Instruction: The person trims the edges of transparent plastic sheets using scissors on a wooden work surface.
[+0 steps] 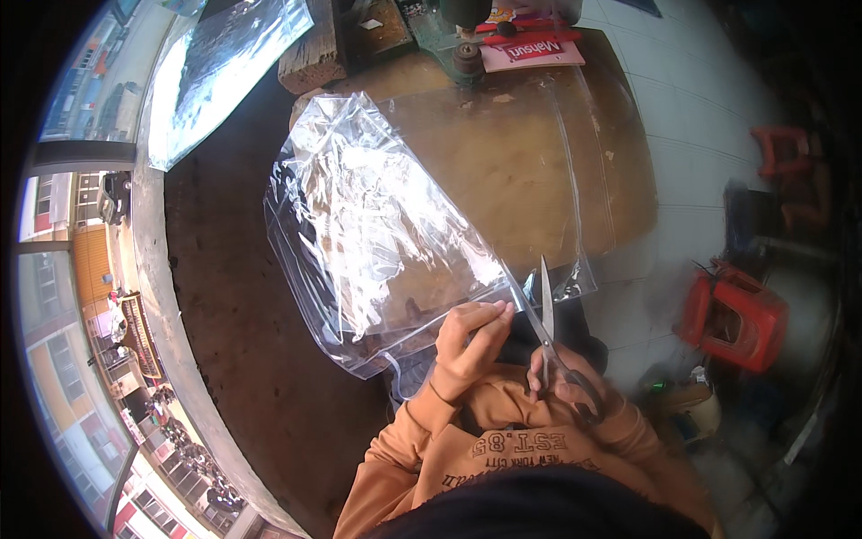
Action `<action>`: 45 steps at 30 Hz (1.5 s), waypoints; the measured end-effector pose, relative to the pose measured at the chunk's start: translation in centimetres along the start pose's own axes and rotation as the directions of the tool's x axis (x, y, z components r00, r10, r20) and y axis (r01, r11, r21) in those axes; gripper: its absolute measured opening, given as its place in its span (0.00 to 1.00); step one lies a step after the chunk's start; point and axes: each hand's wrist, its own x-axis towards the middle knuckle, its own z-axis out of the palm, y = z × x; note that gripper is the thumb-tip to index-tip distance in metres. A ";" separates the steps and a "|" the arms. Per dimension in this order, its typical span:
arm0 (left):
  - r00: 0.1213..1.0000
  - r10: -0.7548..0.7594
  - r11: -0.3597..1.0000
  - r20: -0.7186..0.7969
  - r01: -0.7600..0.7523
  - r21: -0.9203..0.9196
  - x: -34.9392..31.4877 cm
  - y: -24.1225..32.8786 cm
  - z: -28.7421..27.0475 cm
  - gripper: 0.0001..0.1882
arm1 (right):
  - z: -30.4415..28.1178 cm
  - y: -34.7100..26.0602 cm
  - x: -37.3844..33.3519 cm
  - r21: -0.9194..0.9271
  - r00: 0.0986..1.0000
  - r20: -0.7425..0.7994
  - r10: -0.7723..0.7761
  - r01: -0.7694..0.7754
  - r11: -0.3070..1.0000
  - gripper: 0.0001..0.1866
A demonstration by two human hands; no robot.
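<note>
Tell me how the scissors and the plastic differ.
Look: the scissors have metal blades and dark handles, while the plastic is clear and wrinkled.
Size: the plastic is far larger than the scissors.
Pose: the right hand holds the scissors with their blades parted, while the plastic spreads over the table, its near edge at the left hand's fingertips.
Shared: both catch the light.
</note>
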 end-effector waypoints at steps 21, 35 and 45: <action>0.995 -0.029 0.999 0.092 0.027 0.021 1.0 0.7 -0.6 0.17 | 1.2 -0.3 2.0 -0.263 0.988 -0.131 -0.079 0.042 0.964 0.33; 0.994 -0.028 0.999 0.102 0.025 0.028 0.8 0.2 -0.5 0.19 | 1.2 -0.1 2.5 -0.123 0.982 -0.185 -0.032 0.009 0.992 0.36; 0.996 -0.016 0.997 0.085 0.010 0.072 0.8 -0.2 -0.9 0.20 | 1.4 -2.0 2.3 -0.150 0.967 -0.250 0.048 -0.088 0.985 0.29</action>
